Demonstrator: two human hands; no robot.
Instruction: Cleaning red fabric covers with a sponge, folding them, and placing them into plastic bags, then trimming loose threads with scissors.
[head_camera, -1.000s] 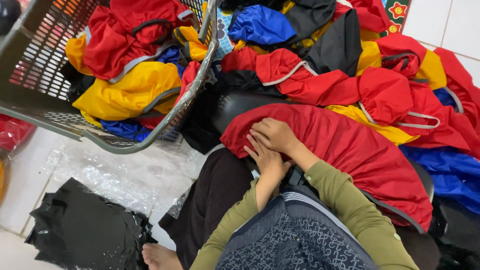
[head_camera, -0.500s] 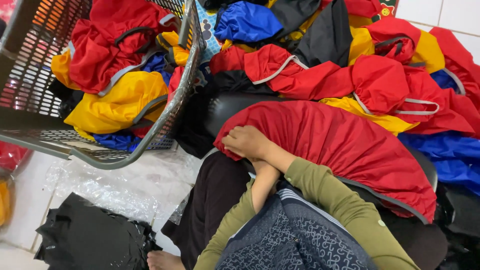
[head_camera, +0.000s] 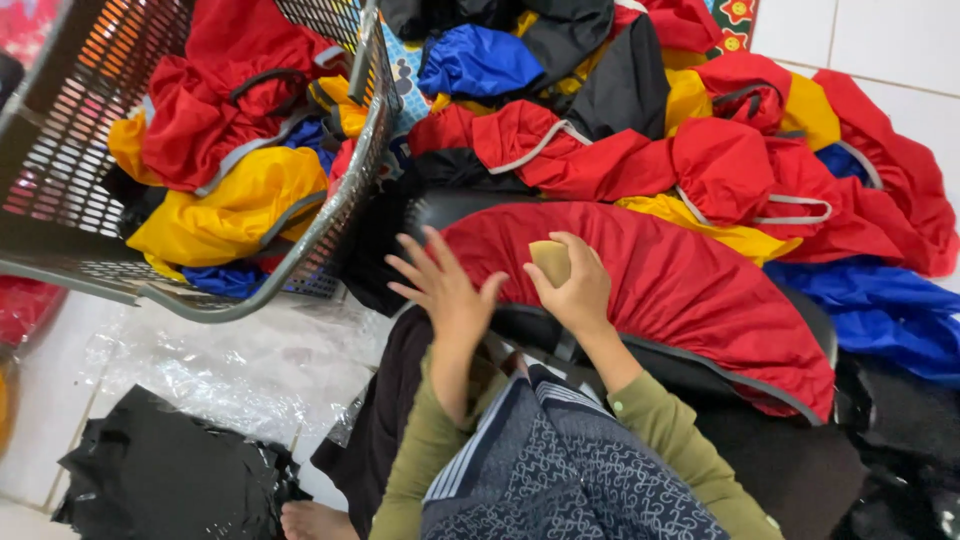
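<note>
Red fabric cover (head_camera: 680, 290) stretched smooth, right hand (head_camera: 575, 290) pinching tan block (head_camera: 550, 262), left hand (head_camera: 445, 290) spread.

Our left hand (head_camera: 447, 285) is raised with the palm open and the fingers (head_camera: 408, 266) spread apart, pointing up and away from us, the thumb out toward the other hand. Our right hand (head_camera: 575, 285) sits just beside it, fingers curled in, closed around something small; how firmly we pinch it we cannot quite tell from this angle. Both wrists are bare, and our forearms in olive-green sleeves run back toward our body, elbows bent and drawn in close, the left forearm nearly upright in view.
</note>
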